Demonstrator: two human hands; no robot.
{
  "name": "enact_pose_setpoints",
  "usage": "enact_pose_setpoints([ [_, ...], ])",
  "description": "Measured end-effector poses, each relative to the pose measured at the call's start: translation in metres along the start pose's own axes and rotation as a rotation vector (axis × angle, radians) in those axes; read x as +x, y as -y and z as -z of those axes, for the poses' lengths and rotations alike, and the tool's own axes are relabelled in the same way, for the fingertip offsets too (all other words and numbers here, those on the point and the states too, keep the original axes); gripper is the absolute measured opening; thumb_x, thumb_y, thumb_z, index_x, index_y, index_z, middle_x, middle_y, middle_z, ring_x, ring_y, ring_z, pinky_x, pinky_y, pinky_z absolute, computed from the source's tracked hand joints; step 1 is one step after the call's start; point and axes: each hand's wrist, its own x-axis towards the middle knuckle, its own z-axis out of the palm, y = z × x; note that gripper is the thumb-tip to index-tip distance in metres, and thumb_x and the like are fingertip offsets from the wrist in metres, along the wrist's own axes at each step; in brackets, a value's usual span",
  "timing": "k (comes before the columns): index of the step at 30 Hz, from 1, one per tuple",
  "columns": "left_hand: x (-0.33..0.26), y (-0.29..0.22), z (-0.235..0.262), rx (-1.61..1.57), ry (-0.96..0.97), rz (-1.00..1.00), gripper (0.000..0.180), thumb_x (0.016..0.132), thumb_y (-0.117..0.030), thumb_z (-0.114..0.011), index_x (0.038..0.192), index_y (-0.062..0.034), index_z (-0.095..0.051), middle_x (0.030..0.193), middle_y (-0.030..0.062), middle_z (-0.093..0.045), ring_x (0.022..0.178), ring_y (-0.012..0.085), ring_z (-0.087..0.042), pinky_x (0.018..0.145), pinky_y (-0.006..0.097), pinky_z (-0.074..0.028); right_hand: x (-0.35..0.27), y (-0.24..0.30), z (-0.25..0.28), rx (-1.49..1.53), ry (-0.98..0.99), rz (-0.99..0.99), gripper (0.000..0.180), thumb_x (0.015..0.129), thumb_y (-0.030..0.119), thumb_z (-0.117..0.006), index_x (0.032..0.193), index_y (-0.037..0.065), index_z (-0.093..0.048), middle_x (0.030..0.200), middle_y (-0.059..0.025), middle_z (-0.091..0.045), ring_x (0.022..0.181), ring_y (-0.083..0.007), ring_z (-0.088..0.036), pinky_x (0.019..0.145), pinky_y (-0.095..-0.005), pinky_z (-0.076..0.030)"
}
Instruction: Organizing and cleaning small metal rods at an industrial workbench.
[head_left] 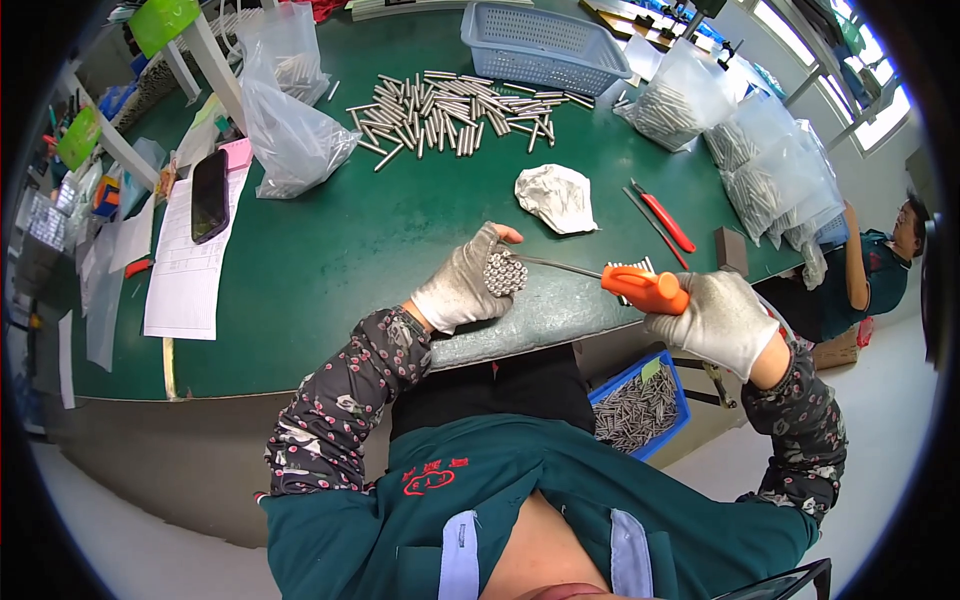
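My left hand, in a greyish-white glove, is wrapped round a bundle of metal pins near the table's front edge. Their round ends face right. My right hand, gloved too, grips an orange air blow gun. Its thin metal nozzle reaches left, with the tip close to the upper part of the bundle; whether they touch I cannot tell. Partly hidden behind the blow gun lies a short row of pins. A crumpled white cloth sits beyond the bundle.
Loose metal pins spread across the green table, before a blue basket. Bags of pins stand right, another bag left. A red-handled tool, dark block, phone and blue crate surround me. A co-worker sits right.
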Motion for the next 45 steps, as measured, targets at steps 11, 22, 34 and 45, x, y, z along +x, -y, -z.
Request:
enact_pose_setpoints([
  [11,0.0,-0.004,0.002,-0.023,0.011,0.038,0.05,0.06,-0.004,-0.07,0.106,-0.0063,-0.048,0.091,0.0038,-0.053,0.083,0.0146,-0.053,0.077,0.027,-0.045,-0.006,-0.001,0.006,0.033,0.074,-0.077,0.041,0.069,0.04,-0.064,0.088,0.003,-0.066,0.069,-0.0193,-0.062,0.068,-0.0357,-0.061,0.064,-0.0411,-0.048],
  [22,0.0,-0.007,0.0,-0.022,0.007,0.04,0.043,0.062,-0.004,-0.07,0.1,-0.0066,-0.049,0.085,0.0017,-0.053,0.077,0.0125,-0.052,0.072,0.026,-0.045,-0.011,-0.009,0.008,0.016,0.061,-0.081,0.043,0.068,0.04,-0.065,0.092,0.004,-0.066,0.068,-0.0186,-0.062,0.068,-0.0351,-0.061,0.065,-0.0406,-0.048],
  [34,0.001,-0.008,0.002,-0.029,0.023,0.071,0.041,0.063,-0.003,-0.07,0.098,-0.0069,-0.049,0.084,0.0006,-0.053,0.077,0.0109,-0.052,0.071,0.025,-0.046,-0.016,-0.02,0.002,0.065,0.113,-0.058,0.043,0.067,0.043,-0.066,0.091,0.006,-0.067,0.067,-0.0185,-0.062,0.066,-0.0355,-0.06,0.063,-0.0405,-0.048],
  [45,-0.001,-0.008,0.002,-0.004,0.004,0.04,0.037,0.063,-0.005,-0.068,0.096,-0.006,-0.05,0.08,0.0048,-0.056,0.074,0.016,-0.056,0.068,0.029,-0.047,-0.016,-0.014,-0.001,0.084,0.115,-0.009,0.042,0.069,0.043,-0.064,0.089,0.006,-0.067,0.063,-0.0183,-0.06,0.063,-0.0351,-0.06,0.061,-0.0404,-0.048],
])
